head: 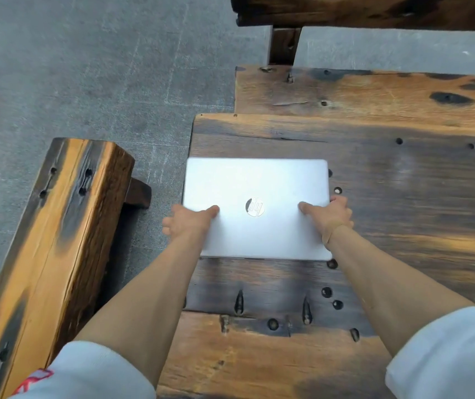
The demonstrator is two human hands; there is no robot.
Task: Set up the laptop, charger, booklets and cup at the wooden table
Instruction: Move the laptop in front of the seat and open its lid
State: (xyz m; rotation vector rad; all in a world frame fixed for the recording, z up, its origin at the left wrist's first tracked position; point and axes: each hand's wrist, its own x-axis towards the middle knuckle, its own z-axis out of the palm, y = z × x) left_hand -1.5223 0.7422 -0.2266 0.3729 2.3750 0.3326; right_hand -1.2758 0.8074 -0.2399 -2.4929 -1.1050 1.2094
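Observation:
A silver laptop (256, 182) with its lid closed lies flat near the left end of the dark wooden table (403, 197), its round logo facing up. My left hand (187, 224) grips the laptop's left edge, thumb on the lid. On the opposite edge, my right hand (332, 216) holds the laptop the same way. The charger, booklets and cup are not in view.
A long wooden bench (57, 240) runs along the table's left side over a grey stone floor (86, 82). Another bench (374, 10) stands beyond the table's far edge. The tabletop has bolt holes and knots near its front.

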